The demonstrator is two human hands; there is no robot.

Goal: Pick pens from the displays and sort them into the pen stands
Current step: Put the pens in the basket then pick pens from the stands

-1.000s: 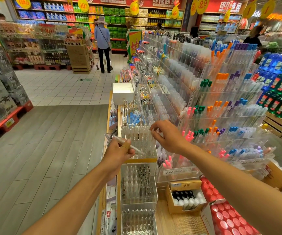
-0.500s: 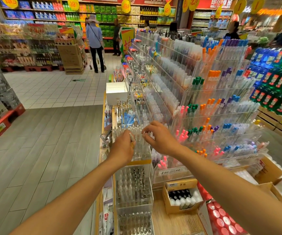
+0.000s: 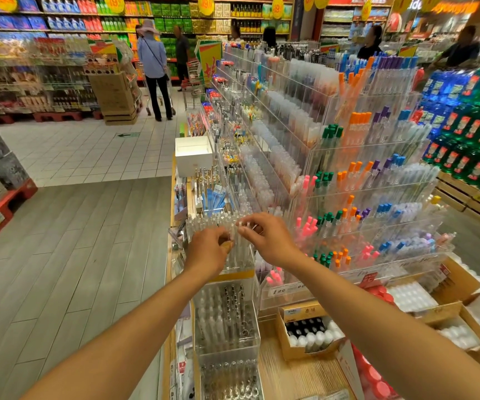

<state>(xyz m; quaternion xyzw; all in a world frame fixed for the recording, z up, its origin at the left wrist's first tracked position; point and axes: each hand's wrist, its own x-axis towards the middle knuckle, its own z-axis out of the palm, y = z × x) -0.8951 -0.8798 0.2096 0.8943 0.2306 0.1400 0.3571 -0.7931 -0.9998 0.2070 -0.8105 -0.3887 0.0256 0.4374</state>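
Both hands have drawn together since the earlier frames: the left hand [image 3: 207, 249], which held a clear pen slantwise out to the left of the pen stand [image 3: 234, 264], now sits directly over that stand, and the right hand [image 3: 267, 241] has dropped to meet it. Left of the stand lies grey plank flooring [image 3: 74, 255]. At the stand, the left hand's fingers are curled, apparently round the pen [image 3: 231, 241], whose barrel is largely hidden by the hand; its grip cannot be told for certain. Just right of it, the right hand's fingertips [image 3: 243, 225] pinch at the tops of the clear pens standing in the stand, narrowly closed. Pens in the stand are upright, long axis vertical, directly beneath and just beyond both hands; the left hand is judged nearer the open slot. Insertion therefore calls for the pen to be turned vertical and lowered. Right of the stand rise tiered acrylic displays [image 3: 363, 174] of coloured-cap pens; below the stand, a carton of bottles [image 3: 308, 333].
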